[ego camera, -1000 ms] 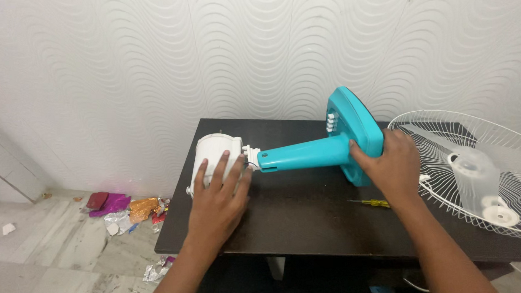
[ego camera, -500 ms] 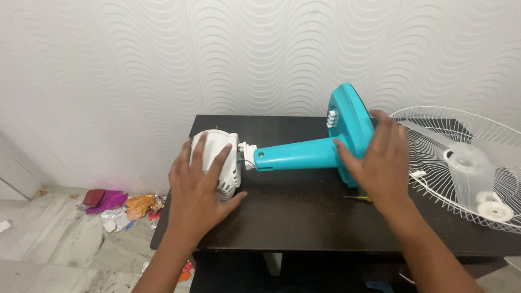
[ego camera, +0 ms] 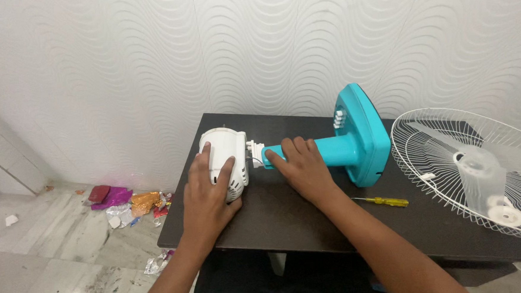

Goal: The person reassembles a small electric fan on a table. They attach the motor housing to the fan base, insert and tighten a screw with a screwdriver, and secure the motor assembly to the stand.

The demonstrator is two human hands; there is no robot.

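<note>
A table fan without its guard lies on its side on the dark table (ego camera: 312, 221). Its white motor housing (ego camera: 225, 151) points left and its turquoise neck (ego camera: 335, 150) runs right to the turquoise base (ego camera: 364, 132), which stands on edge. My left hand (ego camera: 206, 194) rests over the motor housing, fingers spread on it. My right hand (ego camera: 300, 168) grips the neck close to the joint with the housing.
A white wire fan guard (ego camera: 481, 167) with a clear blade hub lies at the table's right end. A yellow-handled screwdriver (ego camera: 385, 202) lies in front of the base. Foil wrappers and litter (ego camera: 130, 204) are on the floor at left. A wavy white wall stands behind.
My right hand has left the turquoise base and moved left onto the neck near the joint. My left hand has stayed on the motor housing.
</note>
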